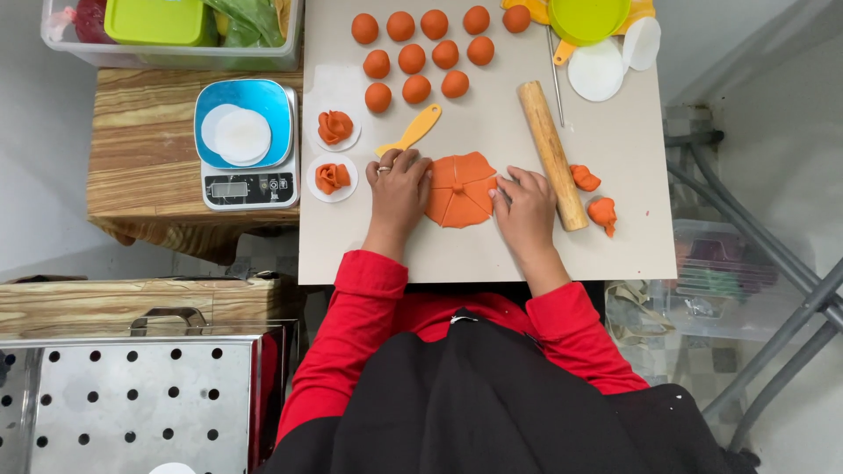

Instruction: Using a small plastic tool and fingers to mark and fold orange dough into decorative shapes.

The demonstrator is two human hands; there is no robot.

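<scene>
A flat orange dough disc (460,190), cut into wedges, lies on the beige board (615,237). My left hand (399,189) rests on the disc's left edge, fingers spread, a ring on one finger. My right hand (525,206) presses the disc's right edge. A wooden rolling pin (551,154) lies just right of my right hand. A yellow plastic cutter (413,130) lies just above my left hand.
Several orange dough balls (417,53) sit at the board's top. Two shaped dough roses (335,127) on white paper rounds lie at the left. Dough scraps (595,197) lie right of the pin. A blue kitchen scale (246,140) holds paper rounds. A perforated steel tray (132,404) sits lower left.
</scene>
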